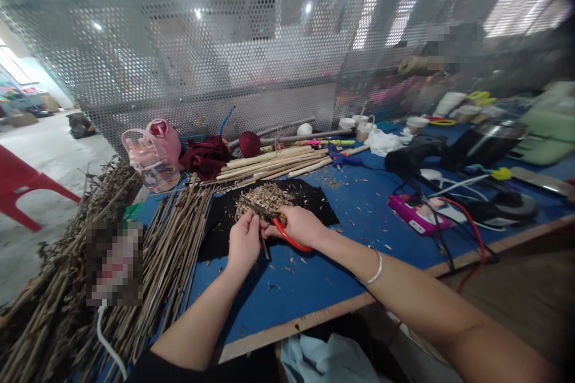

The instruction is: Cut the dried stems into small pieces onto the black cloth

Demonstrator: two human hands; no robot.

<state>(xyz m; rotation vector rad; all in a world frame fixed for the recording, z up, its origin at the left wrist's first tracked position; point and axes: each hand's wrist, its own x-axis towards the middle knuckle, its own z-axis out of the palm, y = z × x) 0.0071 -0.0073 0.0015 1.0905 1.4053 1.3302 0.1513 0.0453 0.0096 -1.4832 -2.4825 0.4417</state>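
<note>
My right hand (296, 224) grips a pair of scissors (291, 238) with red-orange handles, and the dark blades point up and left. Close beside it, my left hand (245, 239) is closed on a thin dry stalk (266, 250), whose short end sticks out below the fingers. Both hands are held over a black cloth (218, 233). On that cloth, just beyond the blades, lies a heap of short cut stalk pieces (272, 194). Long dry stalks (173, 251) are bundled to the left of my left hand.
Peeled sticks (269, 163), a dark red yarn ball (249, 144) and a blue glue gun (341, 157) lie behind the cloth. A pink bottle (164, 137) stands at the back left. To the right are a magenta power strip (420, 213) with cables and a black flask (487, 140).
</note>
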